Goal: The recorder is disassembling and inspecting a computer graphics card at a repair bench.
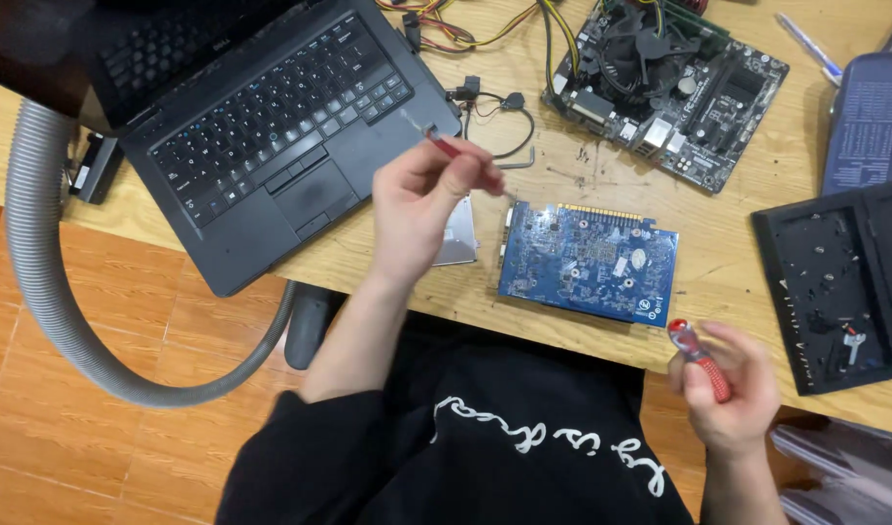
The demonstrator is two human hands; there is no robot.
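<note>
While the view looks down from a head-worn camera onto a wooden worktop, two bare hands work above its near edge. The left hand (pixel 417 209) is raised over the middle of the worktop, its fingers pinched around a thin red-handled tool (pixel 462 156). The tool's long axis runs on a slant: its slim metal tip points up and left toward the laptop (pixel 261 126), and its red shaft passes down and right through the fingertips. The right hand (pixel 728 394) hovers just off the near edge, curled around a screwdriver handle (pixel 699 355) with a red ribbed grip and a clear collar. The handle lies across the palm, its capped end pointing up and left toward the blue board; whether a blade is fitted cannot be told.

Between the two hands, near the front edge, a blue graphics card (pixel 590 262) lies flat, solder side up, its gold connector strip along the far side. A grey metal plate lies just left of it, partly under the left hand. The open black laptop sits at the far left corner. A motherboard (pixel 669 92) with a fan rests at the far edge, and a black screw tray (pixel 839 282) sits at the right edge.
</note>
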